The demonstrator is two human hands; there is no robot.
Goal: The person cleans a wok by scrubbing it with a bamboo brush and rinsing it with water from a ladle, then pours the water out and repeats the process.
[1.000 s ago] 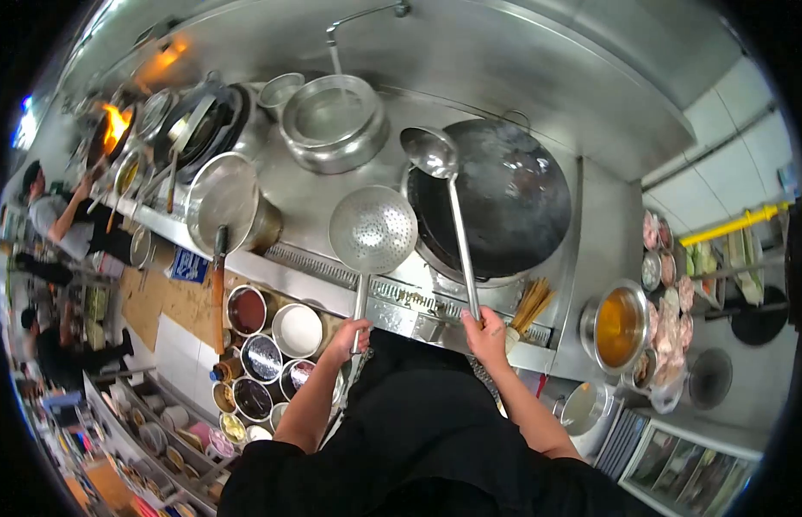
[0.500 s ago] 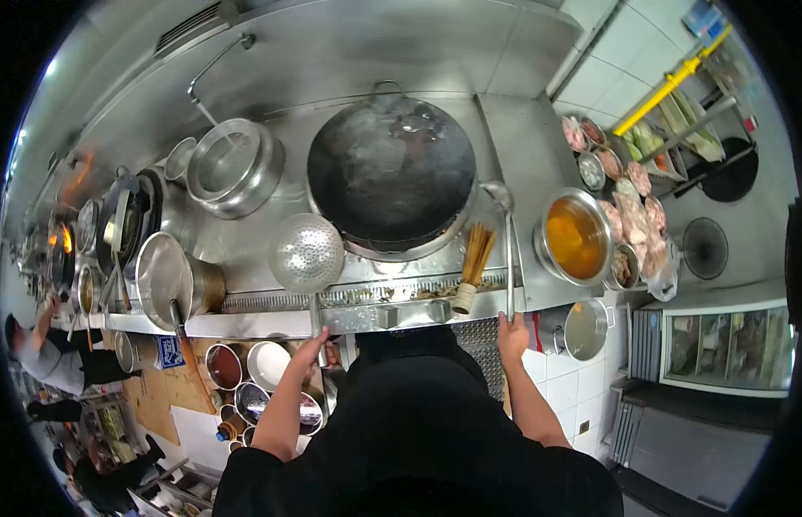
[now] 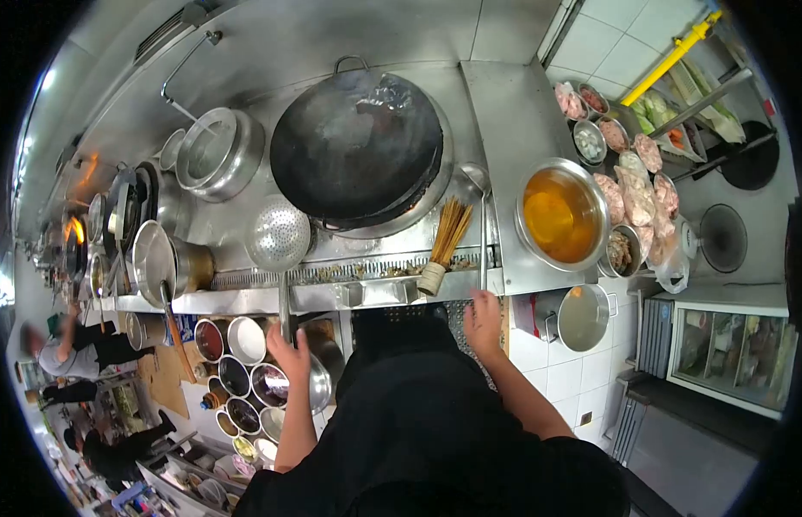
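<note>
My left hand (image 3: 289, 351) is open, its fingers apart beside the handle end of a perforated skimmer (image 3: 279, 234), whose round head rests on the steel range left of the wok. Below the ladle (image 3: 484, 233), my right hand (image 3: 482, 327) is open near the handle's lower end. The ladle lies at the wok's right, bowl away from me. A dark wok (image 3: 354, 146), lightly steaming, sits tilted to the left on its burner ring. Between wok and ladle, a bamboo brush (image 3: 446, 246) leans at the front edge.
At right stand a bowl of orange liquid (image 3: 563, 215), a steel pot (image 3: 584, 317) and bagged meat (image 3: 634, 198). At left are a large pot (image 3: 220, 155), a strainer with a wooden handle (image 3: 155, 263) and seasoning tubs (image 3: 246, 340). Other people (image 3: 69, 353) are at far left.
My left hand has let go of the skimmer handle and my right hand has let go of the ladle handle. The wok has tipped left on its ring. The view has shifted.
</note>
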